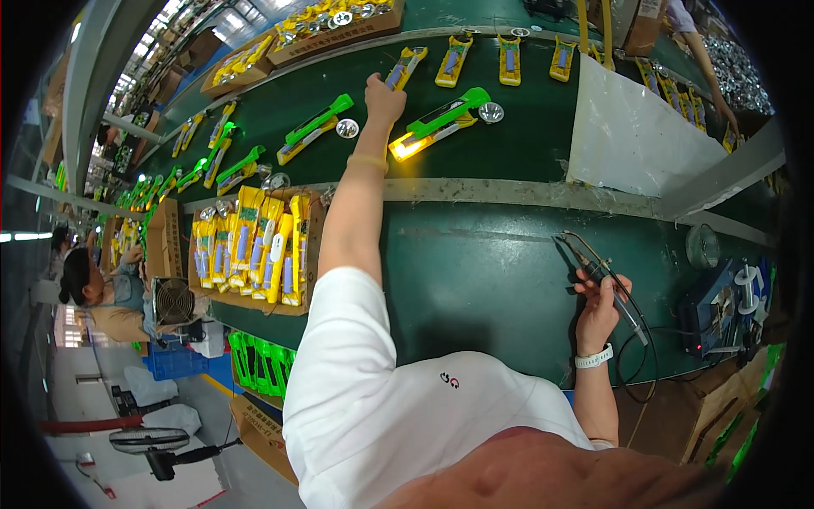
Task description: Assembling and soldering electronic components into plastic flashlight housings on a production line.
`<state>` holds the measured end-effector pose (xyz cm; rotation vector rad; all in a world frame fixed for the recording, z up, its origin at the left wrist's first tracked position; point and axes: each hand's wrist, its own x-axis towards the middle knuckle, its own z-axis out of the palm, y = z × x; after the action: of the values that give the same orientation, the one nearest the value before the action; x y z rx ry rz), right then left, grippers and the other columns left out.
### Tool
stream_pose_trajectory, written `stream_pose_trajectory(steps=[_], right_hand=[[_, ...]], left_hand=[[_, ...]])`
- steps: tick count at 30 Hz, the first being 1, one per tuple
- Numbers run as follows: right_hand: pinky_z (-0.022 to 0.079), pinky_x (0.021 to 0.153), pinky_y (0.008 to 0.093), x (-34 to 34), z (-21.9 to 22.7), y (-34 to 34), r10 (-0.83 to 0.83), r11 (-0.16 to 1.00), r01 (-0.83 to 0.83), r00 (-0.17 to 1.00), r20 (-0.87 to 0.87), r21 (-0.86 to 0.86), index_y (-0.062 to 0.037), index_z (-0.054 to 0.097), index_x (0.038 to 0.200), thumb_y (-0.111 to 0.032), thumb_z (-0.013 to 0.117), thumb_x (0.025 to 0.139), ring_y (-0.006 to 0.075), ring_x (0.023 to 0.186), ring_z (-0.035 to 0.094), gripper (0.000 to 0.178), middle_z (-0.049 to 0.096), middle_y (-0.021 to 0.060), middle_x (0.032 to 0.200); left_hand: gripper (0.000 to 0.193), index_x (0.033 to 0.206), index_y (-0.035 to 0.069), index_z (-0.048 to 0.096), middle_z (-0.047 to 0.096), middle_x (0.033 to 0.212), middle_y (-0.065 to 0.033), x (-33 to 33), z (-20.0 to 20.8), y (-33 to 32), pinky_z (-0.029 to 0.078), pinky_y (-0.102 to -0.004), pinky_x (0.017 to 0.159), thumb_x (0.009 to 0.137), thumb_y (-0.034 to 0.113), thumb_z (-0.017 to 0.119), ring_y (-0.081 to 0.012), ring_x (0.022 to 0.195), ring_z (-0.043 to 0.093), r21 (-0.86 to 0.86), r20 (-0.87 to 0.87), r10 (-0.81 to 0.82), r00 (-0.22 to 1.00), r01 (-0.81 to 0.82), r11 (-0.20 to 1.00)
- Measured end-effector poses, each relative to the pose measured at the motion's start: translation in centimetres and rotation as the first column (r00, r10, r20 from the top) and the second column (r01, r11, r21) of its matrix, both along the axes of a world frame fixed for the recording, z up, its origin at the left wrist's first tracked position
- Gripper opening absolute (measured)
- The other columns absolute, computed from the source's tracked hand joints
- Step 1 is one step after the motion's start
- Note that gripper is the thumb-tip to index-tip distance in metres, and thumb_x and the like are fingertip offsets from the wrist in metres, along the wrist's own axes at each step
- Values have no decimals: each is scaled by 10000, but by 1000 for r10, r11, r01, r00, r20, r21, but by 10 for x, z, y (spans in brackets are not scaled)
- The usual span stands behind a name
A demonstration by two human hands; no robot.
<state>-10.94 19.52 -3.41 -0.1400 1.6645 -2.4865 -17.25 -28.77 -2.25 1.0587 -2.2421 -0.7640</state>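
Note:
My left arm stretches to the far belt, and my left hand (386,100) is closed at the near end of a yellow flashlight housing (407,68) with a purple battery inside. Its fingertips are partly hidden. At the right, my right hand (599,307) grips a soldering iron (627,316) with a thin bent tube by its tip, held over the green bench (475,280). Between the arms on the belt lies a green-and-yellow flashlight (437,123), its end panel lit, with a round reflector (491,112) beside it.
A carton (314,246) of yellow housings stands left of my arm. More housings (509,64) line the belt. A white sheet (623,136) hangs at the right, above a blue soldering station (710,310). A co-worker (110,293) sits at far left; another person's arm (708,72) reaches in at upper right.

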Motion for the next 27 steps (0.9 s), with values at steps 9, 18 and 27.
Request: stream_pose_trajectory(steps=[9,18,27], right_hand=[[504,606,270,-10,-5,7,-51,990,56,998,47,-126,-61,408,991,-155,478,912,246,772,629,141,555,89,747],[519,622,264,-29,4,6,-37,996,45,995,90,-83,-41,403,1014,-182,519,893,244,827,646,219,583,115,867],[507,542,256,-78,-9,-22,43,982,-45,999,-14,-185,-52,401,924,-166,508,888,242,729,649,160,583,97,708]], left_hand=[[558,1225,11,408,474,1172,-189,214,7,185,356,-383,987,693,-34,570,-343,1116,450,-78,52,-787,614,789,610],[499,1251,9,448,413,1315,-196,205,173,268,286,-402,1032,780,101,583,-349,1261,341,-85,-62,-985,159,983,164],[485,1131,-48,515,550,1097,-252,210,209,397,387,-454,903,870,356,456,-350,1007,547,-6,-722,-641,-261,928,-371]])
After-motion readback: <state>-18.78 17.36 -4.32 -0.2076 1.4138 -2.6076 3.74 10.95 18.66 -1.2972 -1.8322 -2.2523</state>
